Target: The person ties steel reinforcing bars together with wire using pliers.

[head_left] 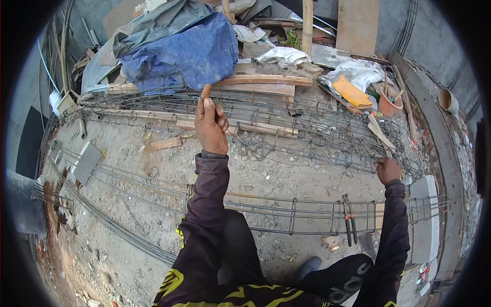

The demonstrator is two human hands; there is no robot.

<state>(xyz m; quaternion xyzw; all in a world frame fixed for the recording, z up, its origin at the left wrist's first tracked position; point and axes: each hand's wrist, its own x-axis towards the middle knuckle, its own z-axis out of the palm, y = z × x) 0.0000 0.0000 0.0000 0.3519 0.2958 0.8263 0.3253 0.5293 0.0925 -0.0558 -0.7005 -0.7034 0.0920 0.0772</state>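
My left hand (211,125) is raised over the far rebar cage (276,134), index finger pointing up and the other fingers curled in. A thin dark wire (263,157) runs from beside this hand and sags toward the right across the gravel. My right hand (388,171) is closed at the near right edge of the same cage; what its fingers grip I cannot tell. Nearer to me lies a narrower rebar cage (271,209). Pincers with red-and-black handles (350,220) rest across its bars, left of my right forearm.
A blue tarpaulin (186,48) covers a heap at the back, beside wooden planks (266,80). An orange bucket (389,104) and a yellow packet (351,92) sit back right. Concrete blocks (425,220) support the near cage. Loose bars (117,225) curve along the left.
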